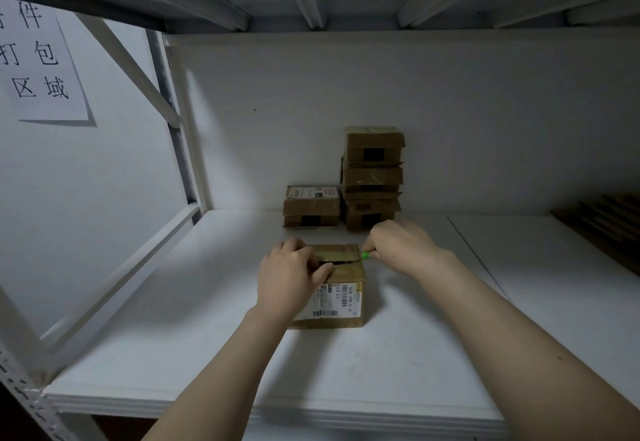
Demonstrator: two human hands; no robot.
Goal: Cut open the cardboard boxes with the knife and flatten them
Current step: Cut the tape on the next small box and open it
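You are working at a white shelf (207, 354) with a small cardboard box (341, 297) standing on it in front of you, a shipping label (337, 297) facing you on its near side. Your left hand (289, 276) is lying over the left part of the box's top, fingers curled down onto the taped seam and thumb pressing along the upper near edge, so it is closed on the box and holding it in place. Your right hand (403, 245) is sitting just beyond the box's right top corner, fingers closed around the green handle of the knife (349, 260); only a short bit of the handle is showing out of your fist. The dark blade is lying along the brown tape (341, 253) across the top of the box, its tip pointing toward your left hand and ending close to your fingers. Behind the box, against the back wall, a stack of three cardboard boxes (373, 179) is standing, and just to its left a single low box (311, 206) with a white label on top is resting on the shelf. At the far right edge of the shelf, flat pieces of cardboard (604, 222) are lying in shadow. A paper sign (41, 60) with printed characters is hanging on the left wall.
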